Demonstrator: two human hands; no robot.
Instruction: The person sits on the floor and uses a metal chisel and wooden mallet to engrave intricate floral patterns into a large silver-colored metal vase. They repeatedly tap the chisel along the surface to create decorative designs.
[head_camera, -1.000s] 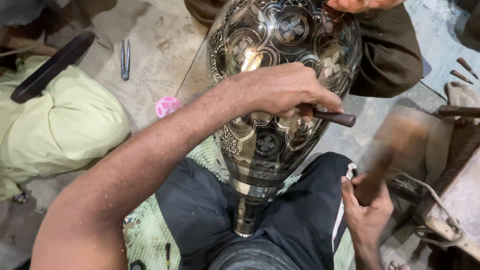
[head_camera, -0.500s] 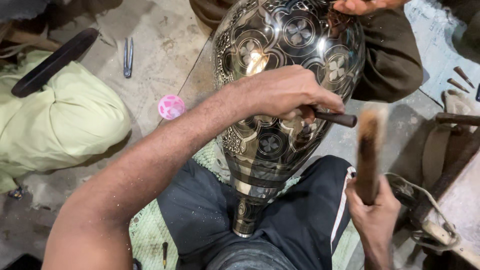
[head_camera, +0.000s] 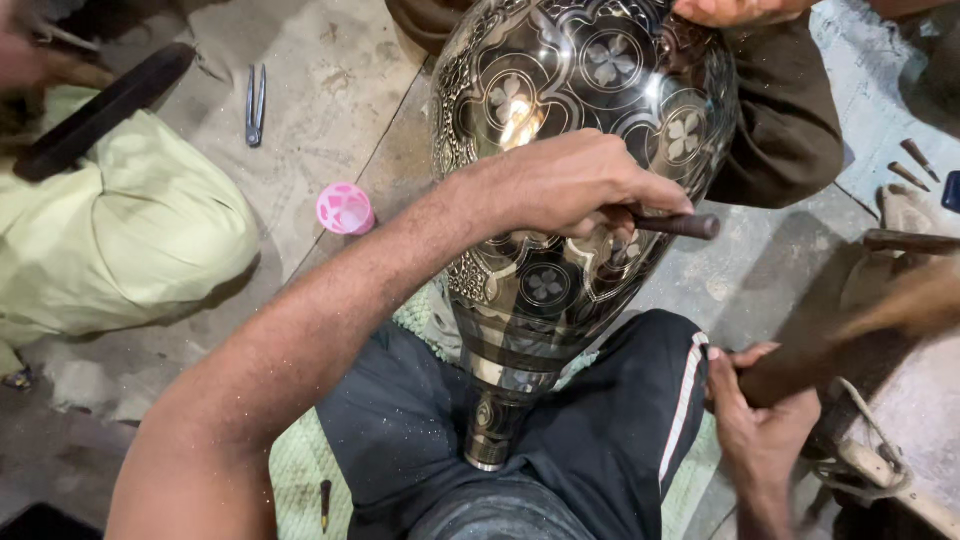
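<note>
A large dark metal vase (head_camera: 560, 110) with engraved silver flower patterns lies between my legs, neck toward me. My left hand (head_camera: 570, 185) rests on its belly, shut on a dark metal chisel (head_camera: 680, 224) whose end sticks out to the right. My right hand (head_camera: 760, 420) at the lower right grips the wooden handle of a hammer (head_camera: 860, 330), blurred and swung out to the right, apart from the chisel. Another person's hand (head_camera: 740, 10) touches the vase's far end at the top.
A person in light green clothing (head_camera: 110, 240) sits at the left, with a dark flat object (head_camera: 100, 110) above. A pink cup (head_camera: 345, 208) and metal tweezers (head_camera: 255, 100) lie on the concrete floor. Small chisels (head_camera: 915, 160) lie at the right. A green cloth (head_camera: 300, 470) is under my legs.
The hammer in my right hand has swung from upright to tilted out to the right. My left hand and the chisel have stayed on the vase.
</note>
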